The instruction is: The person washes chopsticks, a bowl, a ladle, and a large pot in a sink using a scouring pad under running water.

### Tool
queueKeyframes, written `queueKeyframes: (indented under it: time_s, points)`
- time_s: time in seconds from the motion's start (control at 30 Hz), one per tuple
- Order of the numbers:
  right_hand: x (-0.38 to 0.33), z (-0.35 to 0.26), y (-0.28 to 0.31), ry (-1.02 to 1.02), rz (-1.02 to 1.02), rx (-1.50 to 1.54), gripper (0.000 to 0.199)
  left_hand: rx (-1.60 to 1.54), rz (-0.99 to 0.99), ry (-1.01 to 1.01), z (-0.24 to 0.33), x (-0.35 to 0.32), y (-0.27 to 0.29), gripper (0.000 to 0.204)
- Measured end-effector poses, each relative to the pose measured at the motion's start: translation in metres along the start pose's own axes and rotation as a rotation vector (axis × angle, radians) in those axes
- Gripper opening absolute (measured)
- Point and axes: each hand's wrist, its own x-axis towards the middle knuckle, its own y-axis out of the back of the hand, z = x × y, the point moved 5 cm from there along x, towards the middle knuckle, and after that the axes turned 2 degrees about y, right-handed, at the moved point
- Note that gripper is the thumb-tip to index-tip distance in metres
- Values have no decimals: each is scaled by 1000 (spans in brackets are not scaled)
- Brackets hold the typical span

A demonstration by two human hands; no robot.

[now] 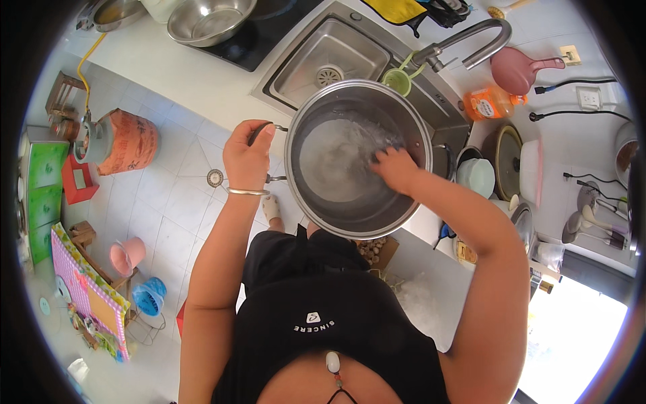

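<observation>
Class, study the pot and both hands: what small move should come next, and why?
Probably a slow sweep of the right hand along the near wall of the pot: its fingers reach down to the rippled water by the right wall, away from that side, while the left hand steadies the pot by its handle.
</observation>
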Motion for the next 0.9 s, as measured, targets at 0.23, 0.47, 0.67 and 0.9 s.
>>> queueKeyframes:
  time_s: [0.23, 0.47, 0.67, 0.9]
  points:
    - [-2, -118, 53, 35, -45, 995, 37, 8, 31, -37, -3, -1, 1, 13]
    - [125, 1, 84, -701, 545, 2156, 18, 130, -80, -36, 4, 2, -1, 13]
    - [72, 73, 17, -1130, 920, 2418, 30, 218, -138, -38, 4, 4, -8, 13]
    - [106, -62, 76, -252, 637, 1599, 25, 306, -186, -47, 6, 8, -7, 15]
